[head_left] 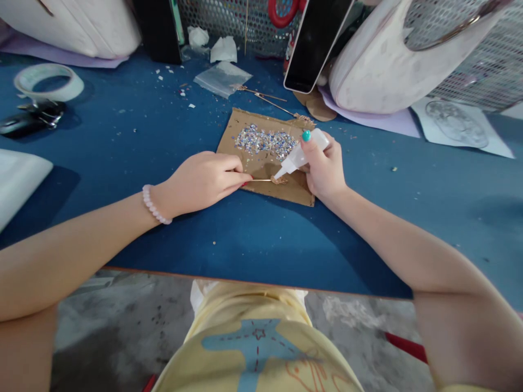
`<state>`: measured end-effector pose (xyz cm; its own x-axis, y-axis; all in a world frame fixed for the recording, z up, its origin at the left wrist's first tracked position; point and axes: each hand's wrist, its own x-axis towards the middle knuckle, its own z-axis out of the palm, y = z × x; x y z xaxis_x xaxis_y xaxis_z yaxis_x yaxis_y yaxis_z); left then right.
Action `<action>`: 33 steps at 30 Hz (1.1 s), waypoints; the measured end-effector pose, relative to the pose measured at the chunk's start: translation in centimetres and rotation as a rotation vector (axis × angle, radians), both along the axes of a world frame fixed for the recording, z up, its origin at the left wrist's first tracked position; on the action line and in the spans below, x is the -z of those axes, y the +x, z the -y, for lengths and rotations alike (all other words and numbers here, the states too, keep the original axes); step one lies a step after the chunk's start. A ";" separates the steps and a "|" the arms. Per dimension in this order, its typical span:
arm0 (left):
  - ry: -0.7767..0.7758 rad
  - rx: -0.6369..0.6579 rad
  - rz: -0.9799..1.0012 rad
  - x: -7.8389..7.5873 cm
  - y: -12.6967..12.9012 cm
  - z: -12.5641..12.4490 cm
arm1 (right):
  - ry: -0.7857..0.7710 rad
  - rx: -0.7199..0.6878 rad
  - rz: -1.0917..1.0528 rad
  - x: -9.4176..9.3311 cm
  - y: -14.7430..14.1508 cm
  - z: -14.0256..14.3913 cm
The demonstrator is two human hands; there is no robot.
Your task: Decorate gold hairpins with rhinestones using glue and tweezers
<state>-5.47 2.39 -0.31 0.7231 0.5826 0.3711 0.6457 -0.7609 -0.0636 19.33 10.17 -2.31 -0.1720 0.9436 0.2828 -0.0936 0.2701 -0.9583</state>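
Observation:
A brown cardboard piece (245, 122) lies on the blue table, with a pile of silvery sequins (265, 140) spread on it. My left hand (202, 181) pinches a thin gold pin (263, 179) that lies flat on the cardboard, its small ornate head under the bottle tip. My right hand (324, 169) grips a small white glue bottle (300, 155), tilted down to the left, its nozzle touching the pin's head (279, 179).
Roll of white tape (49, 81) and black clips (30, 117) at far left. More gold pins (265, 98), a clear plastic bag (223, 79), a black phone (316, 41), a white bag (379, 65) and a mesh basket stand behind. The table's near edge (253, 280) is close to my body.

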 end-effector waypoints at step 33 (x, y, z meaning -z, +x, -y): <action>-0.017 -0.023 -0.020 0.0 0.0 0.0 | 0.034 0.038 0.093 0.3 0.3 0.0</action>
